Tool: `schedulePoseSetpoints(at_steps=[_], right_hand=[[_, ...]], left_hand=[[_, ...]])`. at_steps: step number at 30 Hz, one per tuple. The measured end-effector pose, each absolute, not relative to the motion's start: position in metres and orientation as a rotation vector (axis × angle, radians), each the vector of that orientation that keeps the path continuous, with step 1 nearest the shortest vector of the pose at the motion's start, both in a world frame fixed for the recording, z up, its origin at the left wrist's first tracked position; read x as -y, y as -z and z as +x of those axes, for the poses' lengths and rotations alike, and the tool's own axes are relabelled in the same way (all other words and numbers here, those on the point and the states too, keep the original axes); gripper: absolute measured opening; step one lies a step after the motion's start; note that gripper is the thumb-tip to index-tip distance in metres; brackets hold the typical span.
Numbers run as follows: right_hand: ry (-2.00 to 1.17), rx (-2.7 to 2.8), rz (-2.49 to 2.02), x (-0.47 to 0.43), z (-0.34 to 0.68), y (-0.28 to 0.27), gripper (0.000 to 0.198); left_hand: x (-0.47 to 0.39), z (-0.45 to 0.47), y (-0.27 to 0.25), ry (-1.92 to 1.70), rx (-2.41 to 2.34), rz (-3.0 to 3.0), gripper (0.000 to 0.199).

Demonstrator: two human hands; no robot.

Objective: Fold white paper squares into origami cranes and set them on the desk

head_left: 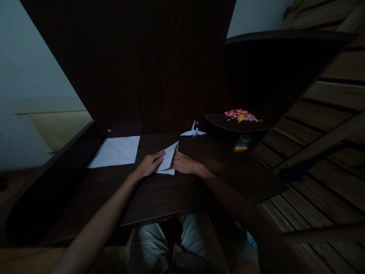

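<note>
1. Left hand [148,163] laid over the left side of the folded white paper [169,157], fingers stretched forward and close together, tips on the sheet; impossible to tell a pinch from a resting press.
2. Right hand [186,163] against the paper's right side, fingers slightly bent, tips partly hidden behind the upper flap; impossible to tell a grip from a touch.
3. Between both hands, near the middle of the dark wooden desk [148,201]: the paper, plain white, with an upper layer slanting to a sharp point at the far right and a lower layer showing beneath, toward the front edge.
4. Beyond the right hand, close to the back panel [142,68]: a white origami crane [195,132], wings spread to either side.
5. Left of the left hand, well apart: white paper sheets [116,151], lying flat.
6. On the right, a rounded corner shelf [215,122], bearing a loose heap of tiny pink, red and yellow pieces [242,115], too small to name.
7. Beneath that shelf, an open compartment [229,142], holding a yellow-and-blue item [241,148], too dim to identify.
8. Farther right, wooden slats [327,152].
</note>
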State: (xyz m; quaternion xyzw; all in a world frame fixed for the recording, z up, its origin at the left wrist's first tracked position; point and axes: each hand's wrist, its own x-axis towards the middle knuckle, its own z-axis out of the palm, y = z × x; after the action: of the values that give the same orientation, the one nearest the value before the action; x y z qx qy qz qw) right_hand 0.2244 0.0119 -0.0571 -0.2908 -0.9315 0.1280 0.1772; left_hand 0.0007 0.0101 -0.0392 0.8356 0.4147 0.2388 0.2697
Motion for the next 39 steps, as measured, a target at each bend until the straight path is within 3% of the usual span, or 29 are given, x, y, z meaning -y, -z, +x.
schedulePoseSetpoints(at_steps=[5, 12, 18, 28, 39], right_hand=[[-0.287, 2.584, -1.002, -0.015, 0.228, 0.054, 0.033], [-0.262, 2.088, -1.364, -0.023, 0.234, 0.050, 0.047], [-0.333, 2.457, -1.103, -0.018, 0.227, 0.058, 0.053], [-0.468, 2.412, -1.405, -0.019, 0.231, 0.061, 0.077], [-0.822, 1.765, -1.184, -0.028, 0.228, 0.062, 0.058]], left_hand=[[-0.013, 0.001, 0.049, -0.375, -1.104, 2.598, 0.058], [-0.011, 0.005, 0.055, -0.240, -1.175, 2.747, 0.057], [-0.008, 0.007, 0.055, -0.153, -1.220, 2.715, 0.066], [-0.009, 0.004, 0.053, -0.105, -1.161, 2.723, 0.075], [-0.006, -0.002, 0.043, -0.235, -1.115, 2.638, 0.081]])
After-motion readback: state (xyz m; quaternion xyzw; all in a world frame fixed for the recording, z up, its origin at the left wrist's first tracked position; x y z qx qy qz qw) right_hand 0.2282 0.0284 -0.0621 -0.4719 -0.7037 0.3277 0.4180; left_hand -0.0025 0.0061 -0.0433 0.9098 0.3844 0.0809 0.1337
